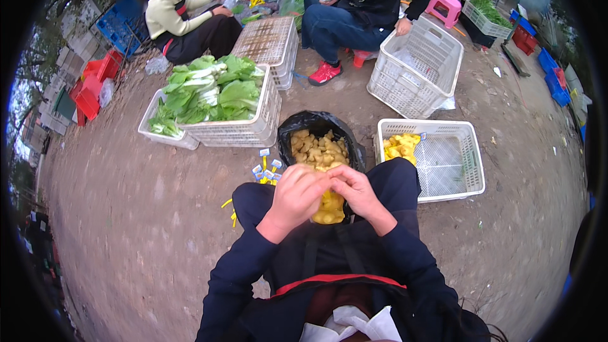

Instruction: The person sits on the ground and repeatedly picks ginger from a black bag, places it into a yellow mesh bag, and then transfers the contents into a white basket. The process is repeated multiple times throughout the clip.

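Observation:
Between my knees hangs a yellow mesh bag [328, 210] filled with ginger. My left hand [300, 194] and my right hand [355, 191] meet at its top, fingertips pinched together on the bag's upper end. Just beyond them, an open black plastic bag [357, 138] on the ground holds loose ginger roots [320, 148]. To the right, a white plastic crate [468, 161] contains yellow mesh bags of ginger [402, 147] in its left corner. Several yellow mesh bags with blue-and-white tags [267, 174] lie on the ground by my left knee.
Leafy greens [218, 88] fill a white crate [232, 134] ahead left, beside a smaller crate [186, 142]. A tilted white crate [403, 92] stands ahead right, touched by a seated person [365, 14]. Another person [183, 19] sits at the upper left near stacked crates [268, 40].

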A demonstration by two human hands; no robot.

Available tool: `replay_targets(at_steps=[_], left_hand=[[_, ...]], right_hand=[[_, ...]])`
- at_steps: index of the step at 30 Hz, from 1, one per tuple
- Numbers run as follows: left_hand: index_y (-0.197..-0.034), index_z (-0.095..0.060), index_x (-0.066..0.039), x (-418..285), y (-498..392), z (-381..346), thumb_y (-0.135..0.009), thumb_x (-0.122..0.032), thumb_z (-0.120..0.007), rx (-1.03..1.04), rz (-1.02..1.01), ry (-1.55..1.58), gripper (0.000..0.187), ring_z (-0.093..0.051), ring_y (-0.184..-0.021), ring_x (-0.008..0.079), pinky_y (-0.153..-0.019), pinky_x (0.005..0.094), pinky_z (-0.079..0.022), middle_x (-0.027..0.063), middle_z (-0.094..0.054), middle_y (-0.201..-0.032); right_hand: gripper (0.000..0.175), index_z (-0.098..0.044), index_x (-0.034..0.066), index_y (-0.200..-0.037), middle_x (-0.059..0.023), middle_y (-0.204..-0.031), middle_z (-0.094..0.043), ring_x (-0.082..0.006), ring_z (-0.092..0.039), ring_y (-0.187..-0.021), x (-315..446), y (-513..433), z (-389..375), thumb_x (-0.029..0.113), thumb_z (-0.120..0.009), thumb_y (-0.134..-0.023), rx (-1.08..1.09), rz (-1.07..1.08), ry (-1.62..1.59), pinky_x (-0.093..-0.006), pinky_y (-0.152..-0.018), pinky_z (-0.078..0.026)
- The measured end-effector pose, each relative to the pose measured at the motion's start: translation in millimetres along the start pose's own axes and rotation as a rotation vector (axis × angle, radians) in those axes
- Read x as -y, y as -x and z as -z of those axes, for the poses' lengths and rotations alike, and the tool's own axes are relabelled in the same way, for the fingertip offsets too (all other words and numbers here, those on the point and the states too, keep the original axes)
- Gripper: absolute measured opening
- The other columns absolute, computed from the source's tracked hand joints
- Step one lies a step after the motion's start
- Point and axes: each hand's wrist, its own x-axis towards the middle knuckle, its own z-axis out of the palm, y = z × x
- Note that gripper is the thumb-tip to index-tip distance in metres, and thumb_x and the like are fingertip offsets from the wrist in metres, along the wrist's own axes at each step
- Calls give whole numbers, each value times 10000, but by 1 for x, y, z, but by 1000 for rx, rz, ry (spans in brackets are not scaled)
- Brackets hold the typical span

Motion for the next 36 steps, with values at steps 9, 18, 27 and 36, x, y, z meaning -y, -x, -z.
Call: replay_targets(at_steps=[9,18,27,36], left_hand=[[-827,-671,-36,2,9,-6,-646,118,-643,24,198,57,239,-622,-820,303,-770,382,-521,87,-640,-806],[-1052,-648,-14,83,72,-64,-853,-35,-676,127,831,345,203,-618,-860,145,-771,280,-505,67,-656,-964],[-1102,-662,-25,235,152,-29,-828,-108,-720,31,1200,219,293,-661,-840,149,-764,295,-534,89,-699,-1010],[-875,-749,-70,320,353,-15,-845,-120,-686,85,1597,-55,86,-613,-670,79,-643,262,-501,3,-702,-750]], right_hand=[[88,-538,9,-906,-105,-793,-585,-183,-585,-716,12,3,12,89,-574,-908,-141,270,543,-299,-643,-461],[145,-511,60,-895,-105,-870,-641,-194,-662,-835,-24,-20,107,169,-472,-982,-603,39,104,-360,-814,-555],[152,-546,25,-970,-105,-917,-675,-177,-676,-839,-22,-23,231,161,-494,-1013,-893,114,353,-312,-806,-559],[306,-591,14,-954,-76,-822,-642,-141,-645,-763,-97,-62,215,295,-493,-1027,-827,-105,502,-278,-746,-550]])
